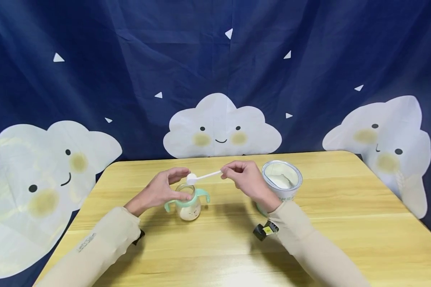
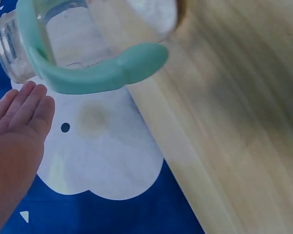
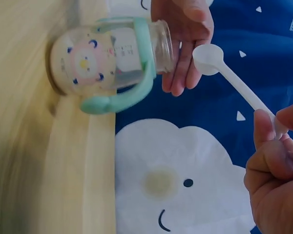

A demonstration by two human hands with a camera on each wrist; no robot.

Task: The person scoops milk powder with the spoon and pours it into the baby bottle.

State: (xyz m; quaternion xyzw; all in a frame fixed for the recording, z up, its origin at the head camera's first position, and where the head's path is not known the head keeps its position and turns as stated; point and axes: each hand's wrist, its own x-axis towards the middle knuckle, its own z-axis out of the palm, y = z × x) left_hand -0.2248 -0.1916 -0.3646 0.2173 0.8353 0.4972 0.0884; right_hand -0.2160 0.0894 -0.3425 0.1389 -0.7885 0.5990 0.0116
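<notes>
A baby bottle (image 1: 189, 210) with a mint-green two-handled collar (image 3: 145, 53) stands upright and uncapped on the table, pale contents low inside. Beside its mouth, my left hand (image 1: 164, 186) is held with straight fingers behind the neck and the thumb across the front. A white long-handled scoop (image 3: 208, 59) hangs close over the bottle mouth. My right hand (image 1: 246, 178) pinches the end of the scoop handle (image 3: 244, 91) between thumb and fingers. Close to that forearm stands an open milk powder can (image 1: 286, 194), with pale powder (image 1: 280, 181) inside.
The light wooden table (image 1: 215, 251) ends at a dark blue curtain (image 1: 201, 52) printed with white clouds. The right forearm partly covers the can's lower side. Small black devices (image 1: 265, 230) sit at the wrists.
</notes>
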